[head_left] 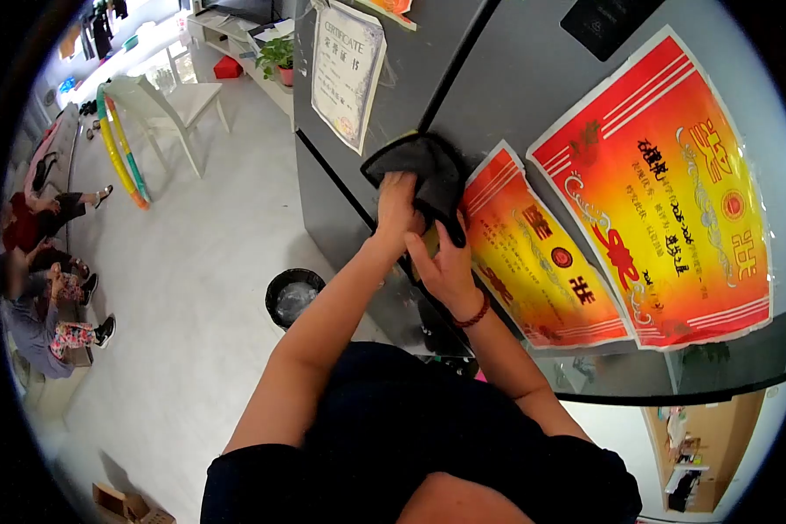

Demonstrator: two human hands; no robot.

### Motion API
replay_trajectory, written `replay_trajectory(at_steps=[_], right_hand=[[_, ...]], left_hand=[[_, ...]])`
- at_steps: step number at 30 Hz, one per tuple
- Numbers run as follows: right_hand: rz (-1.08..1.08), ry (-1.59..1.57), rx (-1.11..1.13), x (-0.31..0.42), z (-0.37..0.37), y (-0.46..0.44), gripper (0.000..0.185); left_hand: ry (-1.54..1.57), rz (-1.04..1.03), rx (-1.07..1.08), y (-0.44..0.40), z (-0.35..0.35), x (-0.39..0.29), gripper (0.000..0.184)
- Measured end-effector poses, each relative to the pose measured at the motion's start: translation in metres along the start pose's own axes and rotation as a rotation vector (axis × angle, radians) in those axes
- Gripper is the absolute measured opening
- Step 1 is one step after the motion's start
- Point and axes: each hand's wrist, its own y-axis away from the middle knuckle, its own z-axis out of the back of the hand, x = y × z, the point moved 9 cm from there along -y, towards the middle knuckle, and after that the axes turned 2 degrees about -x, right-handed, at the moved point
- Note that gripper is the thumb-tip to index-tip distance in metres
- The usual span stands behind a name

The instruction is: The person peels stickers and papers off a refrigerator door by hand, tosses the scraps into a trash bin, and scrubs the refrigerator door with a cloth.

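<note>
Dark grey cloth (426, 166) is up against the front of the grey fridge (498, 96), bunched, over the black seam (451, 72) between its doors. Left hand (397, 208) is at the cloth's lower left side, fingers running up into the folds; fingertips covered, so can't tell if it grips or just presses. Most of the cloth sits beyond and above that hand, further along the fridge front. Right hand (445, 269) is just below the cloth at the fridge front, by its hanging corner; thumb spread away from the fingers, fingers touching that corner. Can't tell whether they pinch it. Dark red bracelet (475, 314) on the right wrist. The two hands are close together, right thumb next to the left wrist.

Also stuck on the fridge: pale certificate (349, 74) up and left of the cloth, narrower red-and-yellow award sheet (541, 262) just right of it, larger award sheet (672, 192) further right. Black bucket (272, 299) on the floor left of the fridge, something pale inside, unclear. White chair (188, 103) and potted plant (276, 54) also left of the fridge, chair further out. Seated people (39, 323) well apart from the fridge, far left.
</note>
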Motion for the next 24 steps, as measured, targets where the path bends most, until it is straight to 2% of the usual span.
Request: replay_trajectory(at_steps=[1,4,6,8,10,11,14,15,18,19,22,24], right_hand=[[0.028,0.04,0.0,-0.002,-0.005,-0.005,0.057],[0.049,0.026,0.036,0.001,-0.012,-0.024,0.057],[-0.028,0.011,0.112,-0.007,-0.021,-0.02,0.058],[-0.147,0.033,0.22,-0.035,-0.041,0.0,0.059],[-0.098,0.126,0.212,-0.047,-0.048,0.016,0.06],[-0.073,0.171,0.212,-0.049,-0.05,0.02,0.061],[-0.089,0.02,0.161,-0.026,-0.033,0.004,0.06],[-0.097,0.006,0.157,-0.019,-0.028,-0.004,0.06],[-0.109,0.01,0.154,-0.014,-0.022,-0.01,0.059],[-0.089,0.04,0.157,-0.017,-0.025,-0.007,0.059],[-0.022,-0.044,0.14,-0.012,-0.032,-0.008,0.059],[0.004,-0.108,0.122,-0.009,-0.036,-0.01,0.059]], left_hand=[[-0.036,-0.004,0.002,-0.004,-0.005,0.008,0.044],[0.235,0.236,0.053,-0.001,-0.033,0.059,0.039],[0.432,0.422,0.006,0.029,-0.05,0.099,0.035],[0.37,0.435,0.038,0.054,-0.05,0.115,0.031],[0.034,0.282,0.171,0.076,-0.043,0.105,0.029],[-0.006,0.322,0.127,0.072,-0.036,0.101,0.018],[-0.047,0.134,-0.045,0.015,-0.004,0.052,0.011],[-0.123,-0.037,-0.042,0.001,-0.001,0.037,0.011],[-0.022,0.093,-0.082,-0.035,0.014,0.026,0.01],[-0.019,0.058,-0.127,-0.028,0.016,0.027,0.011],[-0.092,0.171,-0.02,0.03,-0.006,0.058,0.015],[0.047,0.322,0.116,0.058,-0.021,0.084,0.018]])
